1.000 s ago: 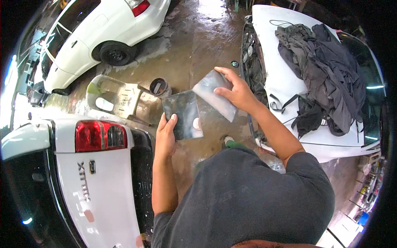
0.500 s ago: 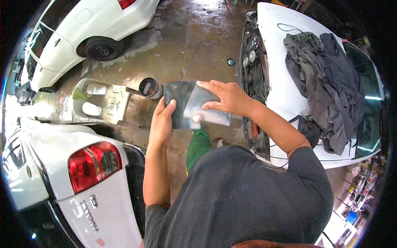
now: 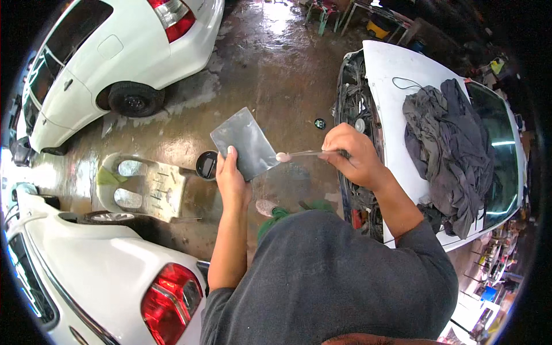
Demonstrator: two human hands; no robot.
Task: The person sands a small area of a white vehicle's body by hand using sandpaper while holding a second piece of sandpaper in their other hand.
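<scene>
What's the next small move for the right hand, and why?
Probably ease the thin edge-on piece in the right hand leftward over the grey plate in the left hand: the pale blob sits at the plate's right corner, beside the piece's tip, and might drop off.

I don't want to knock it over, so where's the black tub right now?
In the head view, the black tub shows left of centre, just left of the left hand holding the grey sheet, and right of the pale chair.
</scene>
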